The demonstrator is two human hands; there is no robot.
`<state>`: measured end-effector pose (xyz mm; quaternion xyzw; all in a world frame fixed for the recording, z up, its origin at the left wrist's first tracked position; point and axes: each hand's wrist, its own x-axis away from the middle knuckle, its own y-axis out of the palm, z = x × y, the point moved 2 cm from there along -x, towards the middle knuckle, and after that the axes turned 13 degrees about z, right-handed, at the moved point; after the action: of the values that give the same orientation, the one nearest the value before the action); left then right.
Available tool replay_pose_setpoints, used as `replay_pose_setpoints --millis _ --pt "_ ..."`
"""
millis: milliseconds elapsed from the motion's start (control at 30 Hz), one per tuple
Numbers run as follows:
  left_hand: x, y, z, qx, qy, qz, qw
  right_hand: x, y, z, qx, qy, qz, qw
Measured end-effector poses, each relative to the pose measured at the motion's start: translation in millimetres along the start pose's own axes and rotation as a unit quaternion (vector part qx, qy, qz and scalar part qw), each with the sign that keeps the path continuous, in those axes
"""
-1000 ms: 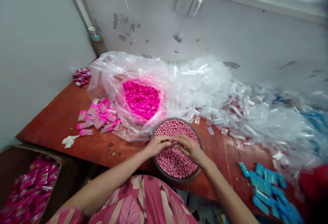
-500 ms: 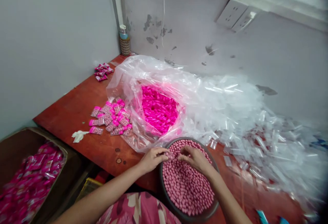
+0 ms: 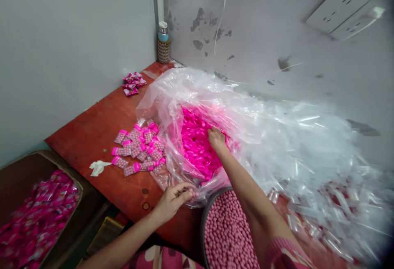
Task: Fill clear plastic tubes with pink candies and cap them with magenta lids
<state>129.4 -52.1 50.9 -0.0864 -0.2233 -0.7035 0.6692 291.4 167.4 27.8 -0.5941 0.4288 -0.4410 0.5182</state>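
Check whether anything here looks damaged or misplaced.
A crumpled white scrap lies on the red tabletop beside pink-capped clear plastic containers, looking like litter; the pale grey back wall has dark, damaged-looking patches.

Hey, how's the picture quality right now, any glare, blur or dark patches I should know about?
Head view: white glare streaks the bag; head view: the clear tubes at right smear with blur; head view: the far right edge falls dark; head view: the filled tubes at left look sharper, their caps easy to tell apart.
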Motion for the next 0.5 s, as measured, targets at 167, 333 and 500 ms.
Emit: replay_pose_setpoints --millis 167,333,500 --pt "-16 -6.8 4 0.025 -0.014 0.051 0.998 7 -8 11 -0.008 0.049 0.048 0.998" --pt "-28 8.6 15 0.009 0.038 0.083 0.996 74 -28 -1 -0.321 0.047 0.021 0.946" --pt "-15 29.6 23 0.017 0.067 0.043 0.997 157 -36 -19 -0.597 0.091 -0.104 0.79"
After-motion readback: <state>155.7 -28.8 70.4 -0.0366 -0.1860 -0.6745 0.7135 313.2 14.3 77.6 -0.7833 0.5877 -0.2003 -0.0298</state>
